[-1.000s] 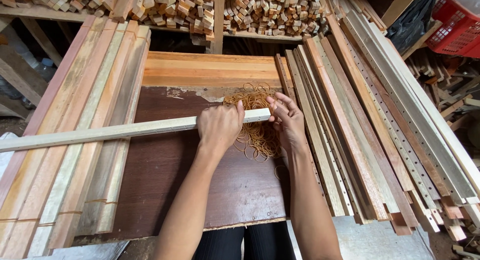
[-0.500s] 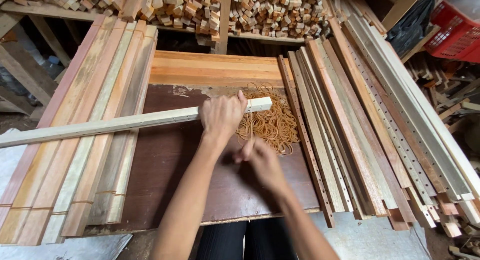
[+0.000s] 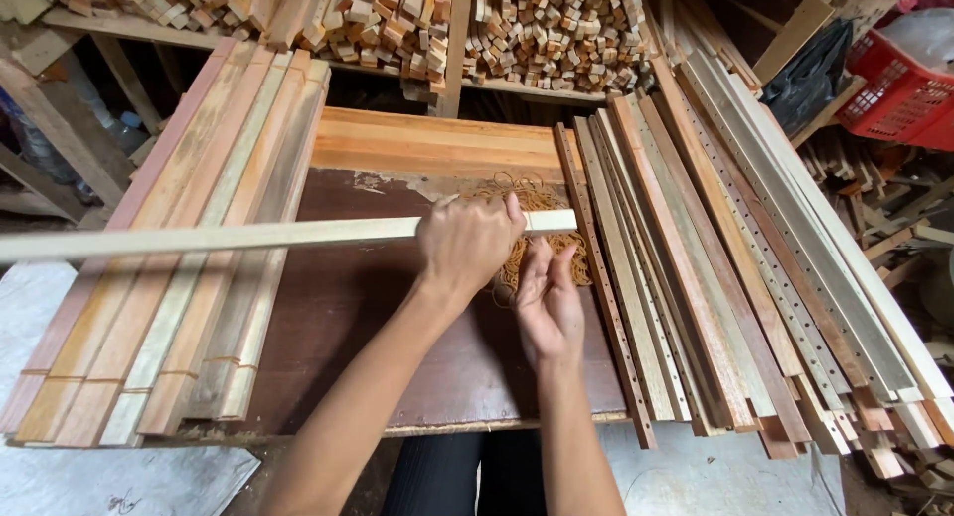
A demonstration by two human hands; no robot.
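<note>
— So, nearest me, what's the right hand doing?
— Fingers stretched out, tips in the rubber bands on the dark board; I can't tell if they pinch one.
— And the left hand?
— Closed around the pale slat, held level across the board just above the bands. I'd call this picking a band; what follows needs the slat steady. Wood blocks sit beyond.

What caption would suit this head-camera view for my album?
Left hand grips a pale slat over a brown board; right hand reaches into rubber bands, slats stacked either side.
</note>
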